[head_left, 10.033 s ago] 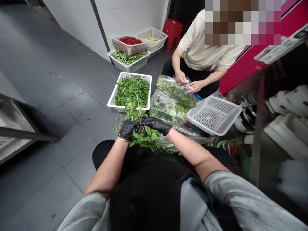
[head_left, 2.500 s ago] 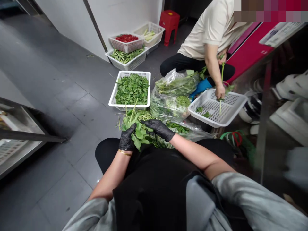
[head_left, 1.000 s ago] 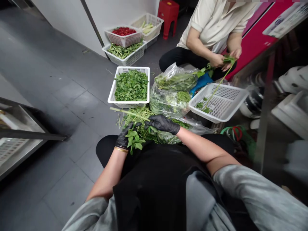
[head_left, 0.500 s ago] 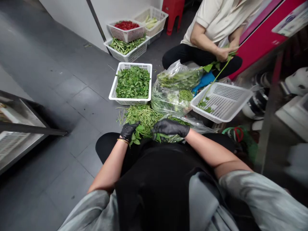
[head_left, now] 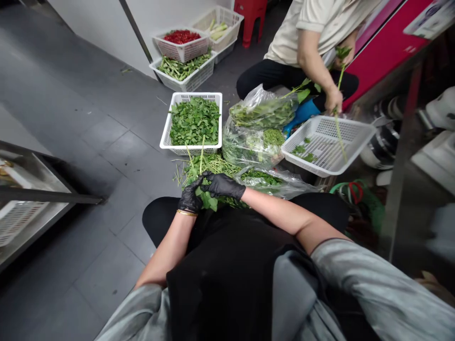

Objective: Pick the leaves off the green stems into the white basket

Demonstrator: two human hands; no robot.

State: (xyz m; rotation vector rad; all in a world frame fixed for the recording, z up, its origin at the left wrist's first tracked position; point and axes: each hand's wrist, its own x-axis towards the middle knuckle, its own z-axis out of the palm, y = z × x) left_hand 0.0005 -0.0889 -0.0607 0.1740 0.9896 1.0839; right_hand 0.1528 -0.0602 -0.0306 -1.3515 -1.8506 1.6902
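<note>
Leafy sprig point(head_left: 210, 202) is between both gloved hands, low over the person's lap. Long axis runs away from the body: bare pale stem end points forward, toward the white basket point(head_left: 192, 150), tilted very slightly right; leafy end faces back toward the person. Left hand point(head_left: 191, 195) has fingers curled around it; right hand point(head_left: 222, 184) pinches it just beside, fingertips close together. Black gloves cover the middle of the sprig, so the exact grip point is hidden.

Just beyond the hands: heap of thin green stems point(head_left: 216, 164), between them and the white basket, which is full of loose leaves point(head_left: 195, 121). To its right, clear plastic bags point(head_left: 245, 148) of greens. Farther right, a second basket point(head_left: 322, 148) with a few leaves; a co-worker's hand point(head_left: 334, 100) holds a long stalk point(head_left: 340, 137) over it. At the back, red chillies point(head_left: 182, 36) in a basket stacked on another of cut green pods, near a red stool point(head_left: 250, 19).

Sprig: broad, bright green leaves, paler slender stem.
</note>
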